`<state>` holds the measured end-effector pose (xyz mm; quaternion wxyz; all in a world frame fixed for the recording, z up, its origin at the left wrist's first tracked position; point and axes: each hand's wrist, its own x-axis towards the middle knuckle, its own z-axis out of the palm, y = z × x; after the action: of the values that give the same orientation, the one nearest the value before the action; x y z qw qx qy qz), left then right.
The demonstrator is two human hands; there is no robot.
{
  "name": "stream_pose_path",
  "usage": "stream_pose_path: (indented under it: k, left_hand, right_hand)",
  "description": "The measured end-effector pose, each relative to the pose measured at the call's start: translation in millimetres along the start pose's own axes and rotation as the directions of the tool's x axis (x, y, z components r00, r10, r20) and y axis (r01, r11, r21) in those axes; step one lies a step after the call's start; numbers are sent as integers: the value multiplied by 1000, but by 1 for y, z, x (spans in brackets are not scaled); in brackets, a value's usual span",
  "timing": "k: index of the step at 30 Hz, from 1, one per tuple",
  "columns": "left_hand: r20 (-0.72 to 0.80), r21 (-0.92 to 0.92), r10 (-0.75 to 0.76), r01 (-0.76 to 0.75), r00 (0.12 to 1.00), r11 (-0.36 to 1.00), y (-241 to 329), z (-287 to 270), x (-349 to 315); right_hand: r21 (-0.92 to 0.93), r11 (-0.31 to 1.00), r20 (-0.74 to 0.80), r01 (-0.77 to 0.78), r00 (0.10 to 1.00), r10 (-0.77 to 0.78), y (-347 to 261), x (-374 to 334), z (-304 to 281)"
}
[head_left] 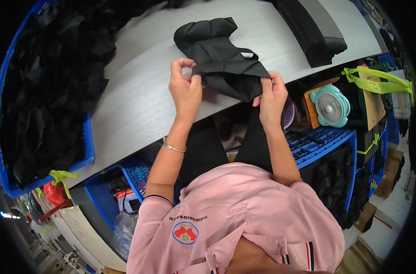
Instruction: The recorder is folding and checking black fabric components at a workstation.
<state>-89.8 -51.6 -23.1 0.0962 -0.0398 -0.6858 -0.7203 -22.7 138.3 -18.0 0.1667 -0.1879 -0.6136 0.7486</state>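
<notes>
A black sewn fabric piece (pixel 224 59) hangs between my hands at the near edge of the grey table (pixel 139 86). Its far part lies on the tabletop with creased, padded-looking panels, and its near side gapes like a pouch. My left hand (pixel 186 86) pinches the left corner of that opening between thumb and fingers. At the right corner, my right hand (pixel 273 95) grips the cloth the same way. A small loop or gap with a pale edge shows on the piece's right side. The inside of the opening is dark and cannot be made out.
On the left, a blue crate (pixel 90 141) is heaped with black fabric pieces (pixel 52 91). A long black-and-grey padded stack (pixel 310 29) lies at the table's far right. Below the right edge are a turquoise fan (pixel 330 106), a blue basket (pixel 324 145) and a yellow-green strap (pixel 377 86).
</notes>
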Motion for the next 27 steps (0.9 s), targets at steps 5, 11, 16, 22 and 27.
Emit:
stream_pose_path:
  k: [5,11,16,22,27]
  left_hand:
    - [94,-77,-334,341,938,937,-17,-5,-9]
    - [315,-164,-330,394,890,905,-5,19,-24]
    - [18,245,-186,176,982,953,5,-11,-1]
    - [30,496,379,-343,925,798,-1,-6,-8]
    - [155,443,349,-381,924,811,0,2,-6]
  right_hand:
    - [216,954,193,-211,966,170,12,-14,5]
    - [-168,977,238,-133,956,171,15,-24,23]
    - [-436,879,-119,195,955,-271,10,8,-7]
    - [-486,866,-3,115,991,-133,28,2,-10]
    - [-682,703,350,201,934,73,7,-2,-24]
